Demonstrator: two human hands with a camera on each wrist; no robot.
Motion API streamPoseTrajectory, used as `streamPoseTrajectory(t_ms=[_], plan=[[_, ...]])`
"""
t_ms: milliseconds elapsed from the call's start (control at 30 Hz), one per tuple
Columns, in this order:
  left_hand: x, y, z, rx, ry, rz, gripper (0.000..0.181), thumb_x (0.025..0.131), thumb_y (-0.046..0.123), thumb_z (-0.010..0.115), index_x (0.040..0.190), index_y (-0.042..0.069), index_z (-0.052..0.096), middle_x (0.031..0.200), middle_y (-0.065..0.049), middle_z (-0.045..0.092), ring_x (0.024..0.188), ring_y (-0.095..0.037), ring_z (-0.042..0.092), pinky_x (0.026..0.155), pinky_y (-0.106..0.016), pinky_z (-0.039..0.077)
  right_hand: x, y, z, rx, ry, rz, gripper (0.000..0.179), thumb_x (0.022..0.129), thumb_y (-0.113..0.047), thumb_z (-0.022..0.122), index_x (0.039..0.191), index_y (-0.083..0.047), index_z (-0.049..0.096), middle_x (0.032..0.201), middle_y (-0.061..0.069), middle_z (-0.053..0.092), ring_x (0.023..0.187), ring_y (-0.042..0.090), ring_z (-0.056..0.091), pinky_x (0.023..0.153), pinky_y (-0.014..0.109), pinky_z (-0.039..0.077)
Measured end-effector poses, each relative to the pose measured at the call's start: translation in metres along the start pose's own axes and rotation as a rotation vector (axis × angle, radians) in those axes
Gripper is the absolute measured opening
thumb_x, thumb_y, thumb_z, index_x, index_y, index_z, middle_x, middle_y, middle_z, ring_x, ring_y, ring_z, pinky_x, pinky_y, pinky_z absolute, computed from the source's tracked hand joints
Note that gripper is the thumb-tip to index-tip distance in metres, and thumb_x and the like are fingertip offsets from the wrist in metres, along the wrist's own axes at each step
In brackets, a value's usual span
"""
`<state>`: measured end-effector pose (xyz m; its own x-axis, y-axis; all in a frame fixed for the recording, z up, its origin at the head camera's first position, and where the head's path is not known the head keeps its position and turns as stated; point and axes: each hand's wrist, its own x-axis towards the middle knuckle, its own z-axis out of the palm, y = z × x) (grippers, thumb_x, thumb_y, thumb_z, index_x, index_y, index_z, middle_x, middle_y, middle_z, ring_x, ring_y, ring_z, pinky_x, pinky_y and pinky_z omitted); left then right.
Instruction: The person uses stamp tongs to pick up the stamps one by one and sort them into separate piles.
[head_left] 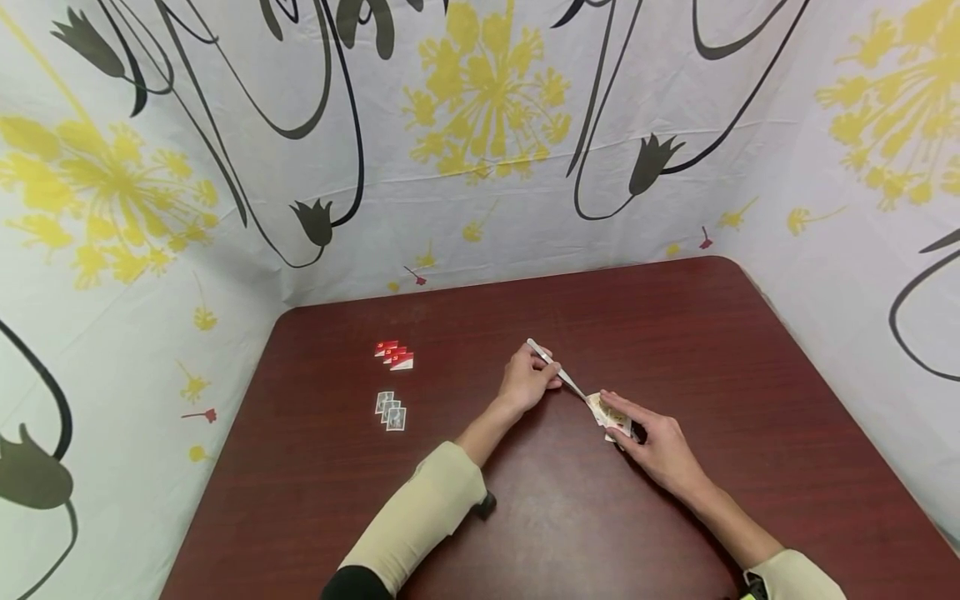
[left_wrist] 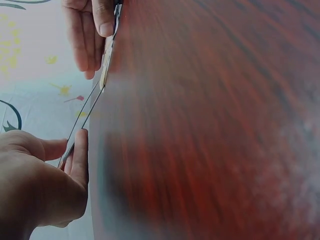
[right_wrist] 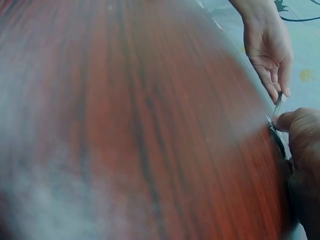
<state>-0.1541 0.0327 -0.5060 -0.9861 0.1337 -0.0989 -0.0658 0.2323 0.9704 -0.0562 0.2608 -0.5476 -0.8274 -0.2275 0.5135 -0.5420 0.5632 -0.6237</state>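
Note:
Between thumb and fingertips, my left hand (head_left: 527, 379) pinches a pair of silver tweezers (head_left: 558, 368). Their tips reach the near corner of a few pale yellow stamps (head_left: 595, 405), overlapping one another, at my right hand (head_left: 660, 446). That hand holds the stamps between its thumb on the near side and its forefinger on the far side. Something dark (head_left: 639, 432) shows under the palm, mostly hidden. In the left wrist view, the tweezers (left_wrist: 86, 112) end right at the edge of the stamps (left_wrist: 105, 65), seen nearly side-on close over the table.
On the left of the dark red wooden table (head_left: 337, 500) lie overlapping red-and-white stamps (head_left: 394, 355) and, nearer me, overlapping grey stamps (head_left: 391, 412). White floral cloth (head_left: 375, 233) stands behind the table's far edge and along both sides.

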Motion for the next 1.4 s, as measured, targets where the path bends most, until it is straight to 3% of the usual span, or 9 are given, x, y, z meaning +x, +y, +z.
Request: streamPoseTrajectory(t_ms=[533,1133,1300,1400], plan=[[0.002,0.000,0.002,0.025,0.002,0.001,0.021,0.099,0.001,0.074,0.117,-0.001,0.062,0.085,-0.009,0.077,0.071,-0.022,0.079,0.067,-0.027,0.068,-0.001,-0.001,0.000,0.006,-0.008,0.004,0.060,0.080,0.008,0.089,0.136,-0.001,0.071,0.136,0.020,0.069,0.126,0.027,0.068,0.109,0.001,0.038],[0.008,0.011,-0.010,-0.112,0.006,-0.006,0.029,0.101,-0.001,0.071,0.126,-0.010,0.058,0.092,-0.015,0.075,0.077,-0.028,0.079,0.078,-0.039,0.070,-0.001,-0.002,0.000,-0.026,-0.023,0.043,0.057,0.081,0.005,0.089,0.135,-0.005,0.072,0.132,0.014,0.072,0.119,0.038,0.069,0.107,-0.002,0.035],[0.009,0.015,-0.010,-0.136,0.014,-0.011,0.031,0.100,-0.001,0.071,0.126,-0.011,0.058,0.091,-0.014,0.074,0.072,-0.022,0.076,0.080,-0.042,0.070,-0.001,-0.002,0.001,-0.033,-0.026,0.040,0.057,0.082,0.004,0.088,0.136,-0.007,0.072,0.133,0.012,0.072,0.118,0.036,0.070,0.105,-0.002,0.036],[0.011,0.016,-0.011,-0.175,0.026,-0.016,0.032,0.100,-0.004,0.070,0.127,-0.013,0.057,0.090,-0.014,0.072,0.068,-0.015,0.072,0.078,-0.037,0.070,-0.001,-0.002,0.000,-0.036,-0.027,0.041,0.058,0.082,0.003,0.088,0.137,-0.008,0.072,0.133,0.012,0.073,0.118,0.036,0.071,0.104,-0.002,0.036]])
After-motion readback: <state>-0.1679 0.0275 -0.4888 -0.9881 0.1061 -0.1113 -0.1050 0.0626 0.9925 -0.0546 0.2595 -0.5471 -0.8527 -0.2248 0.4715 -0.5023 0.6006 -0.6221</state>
